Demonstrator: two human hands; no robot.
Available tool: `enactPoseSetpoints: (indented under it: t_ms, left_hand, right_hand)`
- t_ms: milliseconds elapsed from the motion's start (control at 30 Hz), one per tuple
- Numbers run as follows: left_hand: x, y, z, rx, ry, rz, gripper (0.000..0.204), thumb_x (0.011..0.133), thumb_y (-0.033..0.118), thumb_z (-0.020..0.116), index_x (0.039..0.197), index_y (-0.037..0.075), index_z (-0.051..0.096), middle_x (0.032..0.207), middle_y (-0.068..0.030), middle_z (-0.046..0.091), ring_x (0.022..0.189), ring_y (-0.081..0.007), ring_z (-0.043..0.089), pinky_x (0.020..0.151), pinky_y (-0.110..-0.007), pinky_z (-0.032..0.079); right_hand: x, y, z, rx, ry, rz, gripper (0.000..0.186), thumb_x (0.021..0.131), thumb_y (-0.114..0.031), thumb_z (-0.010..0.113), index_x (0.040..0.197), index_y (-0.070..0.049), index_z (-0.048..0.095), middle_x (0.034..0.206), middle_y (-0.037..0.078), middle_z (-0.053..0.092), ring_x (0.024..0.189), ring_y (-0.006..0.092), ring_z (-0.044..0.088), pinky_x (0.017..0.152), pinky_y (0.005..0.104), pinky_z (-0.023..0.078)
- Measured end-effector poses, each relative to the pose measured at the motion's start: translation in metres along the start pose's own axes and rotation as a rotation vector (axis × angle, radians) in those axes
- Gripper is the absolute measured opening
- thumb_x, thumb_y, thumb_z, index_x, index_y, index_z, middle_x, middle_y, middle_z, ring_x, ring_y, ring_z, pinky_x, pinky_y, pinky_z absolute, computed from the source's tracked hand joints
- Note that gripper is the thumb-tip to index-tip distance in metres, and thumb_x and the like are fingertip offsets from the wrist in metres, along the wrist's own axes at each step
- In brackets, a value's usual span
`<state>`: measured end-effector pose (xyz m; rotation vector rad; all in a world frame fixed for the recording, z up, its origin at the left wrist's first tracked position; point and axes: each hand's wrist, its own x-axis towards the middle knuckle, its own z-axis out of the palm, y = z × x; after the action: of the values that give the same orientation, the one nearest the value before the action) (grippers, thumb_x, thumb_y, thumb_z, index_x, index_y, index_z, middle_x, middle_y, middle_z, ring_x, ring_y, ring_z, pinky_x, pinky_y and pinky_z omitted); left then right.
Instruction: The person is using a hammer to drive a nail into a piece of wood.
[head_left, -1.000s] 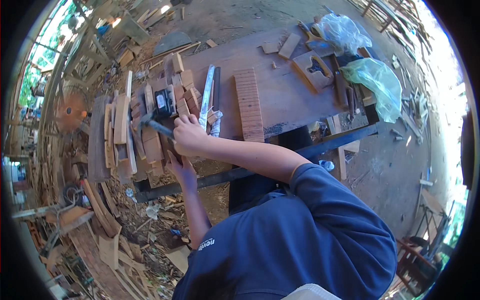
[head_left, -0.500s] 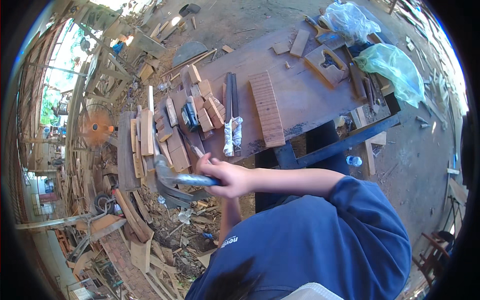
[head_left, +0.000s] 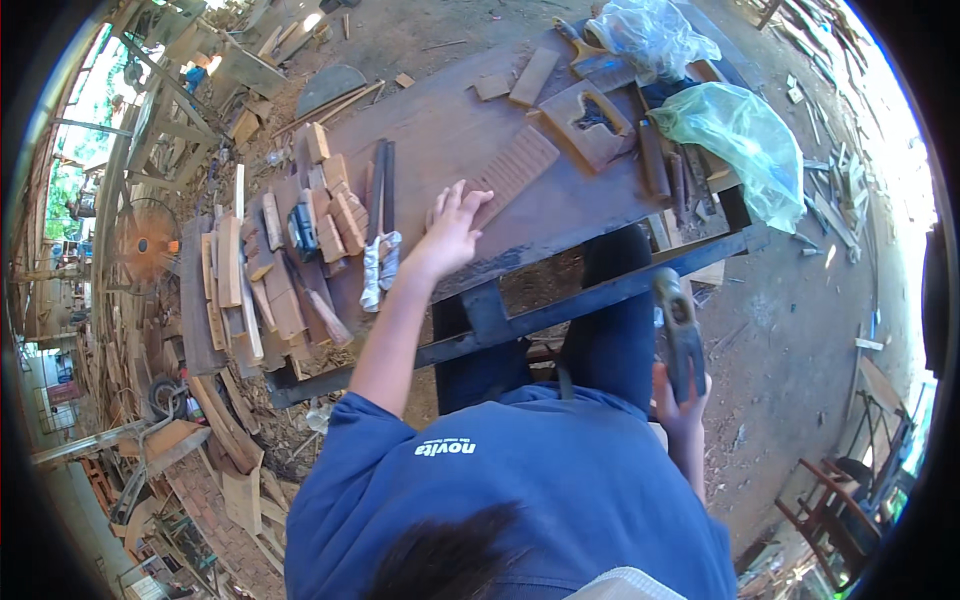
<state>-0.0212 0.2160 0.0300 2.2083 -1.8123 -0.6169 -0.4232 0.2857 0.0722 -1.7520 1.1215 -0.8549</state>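
Note:
On the table lies a flat wooden block with grooves across its face (head_left: 520,170), set at a slant. My left hand (head_left: 450,232) rests palm down at the block's near-left end, fingers spread and touching it. My right hand (head_left: 684,395) is low beside my right leg, past the table's near edge. Its fingers are closed around a grey metal hammer (head_left: 683,335) held upright, with the heavy head at the top. Part of that hand's grip is hidden behind the hammer.
Left of the block are two dark bars wrapped in white (head_left: 382,200) and several stacked wooden pieces (head_left: 285,270). Beyond the block sit a hollowed wooden block (head_left: 590,125), a brush (head_left: 580,45) and plastic bags (head_left: 745,130). A metal frame bar (head_left: 570,310) runs along the near edge.
The hammer has swung from the left side over to my right in my right hand. My left hand has come onto the grooved block, which has turned to a slant and moved farther in.

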Motion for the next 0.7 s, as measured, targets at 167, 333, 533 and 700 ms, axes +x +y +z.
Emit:
enactPoseSetpoints:
  t_ms: [167, 333, 533, 700]
  left_hand:
    - [0.036, 0.043, -0.034, 0.371, -0.268, -0.092, 0.050, 0.082, -0.004, 0.058, 0.127, 0.016, 0.049, 0.158, -0.0179, 0.023, 0.147, -0.0460, 0.009, 0.118, -0.059, 0.014]
    - [0.116, 0.110, -0.023, 0.277, 0.019, 0.079, 0.016, 0.085, 0.012, 0.061, 0.100, 0.011, 0.066, 0.114, -0.0152, 0.062, 0.115, -0.0374, 0.054, 0.097, -0.053, 0.041]
    - [0.204, 0.159, 0.027, 0.042, 0.184, 0.353, 0.014, 0.084, 0.018, 0.066, 0.093, 0.008, 0.069, 0.101, -0.0148, 0.066, 0.096, -0.0331, 0.064, 0.083, -0.043, 0.052]
    - [0.217, 0.158, 0.049, 0.099, 0.172, 0.329, 0.015, 0.084, 0.017, 0.066, 0.092, 0.005, 0.068, 0.100, -0.0161, 0.066, 0.097, -0.0339, 0.064, 0.084, -0.044, 0.052]
  right_hand:
    - [-0.022, 0.052, -0.017, 0.296, 0.353, 0.307, 0.005, 0.093, -0.004, 0.060, 0.090, -0.002, 0.056, 0.062, -0.001, 0.054, 0.047, 0.0034, 0.046, 0.043, 0.0211, 0.035]
    - [0.025, 0.073, 0.002, 0.564, 0.394, 0.389, 0.007, 0.096, -0.008, 0.056, 0.091, -0.007, 0.051, 0.059, -0.003, 0.049, 0.042, 0.0031, 0.044, 0.038, 0.0183, 0.034]
    - [0.065, 0.109, 0.021, 0.491, 0.303, 0.334, 0.008, 0.094, -0.007, 0.059, 0.089, -0.007, 0.054, 0.058, -0.005, 0.048, 0.047, 0.0020, 0.043, 0.043, 0.0205, 0.033]
    - [0.058, 0.131, 0.034, 0.358, 0.235, 0.287, 0.011, 0.091, -0.008, 0.063, 0.085, -0.005, 0.055, 0.059, -0.002, 0.050, 0.052, 0.0041, 0.043, 0.049, 0.0246, 0.033]
